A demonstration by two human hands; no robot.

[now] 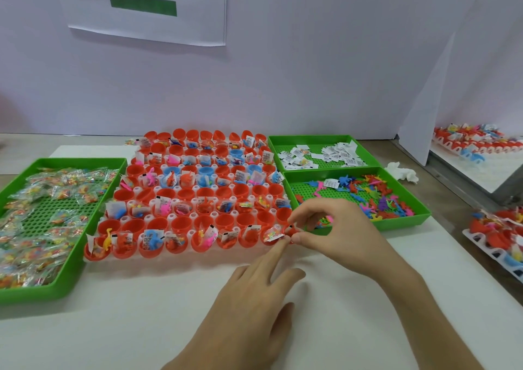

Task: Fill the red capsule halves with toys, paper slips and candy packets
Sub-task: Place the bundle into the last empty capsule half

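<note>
A clear rack (195, 217) holds rows of red capsule halves (181, 224), a few blue ones among them; many hold toys, paper slips and candy packets. At the rack's front right corner my right hand (334, 228) pinches a small red toy (292, 230) over the last capsule of the front row. My left hand (254, 293) lies below it, index finger stretched out to the same capsule beside a candy packet (270, 235). Candy packets (48, 200) fill the left green tray. Paper slips (325, 154) and toys (376, 197) lie in the two right green trays.
A white mat (141, 327) covers the table in front of the rack. A crumpled white tissue (403, 171) lies right of the trays. More filled racks (495, 234) sit at the far right. A white partition with a paper sign (147, 7) stands behind.
</note>
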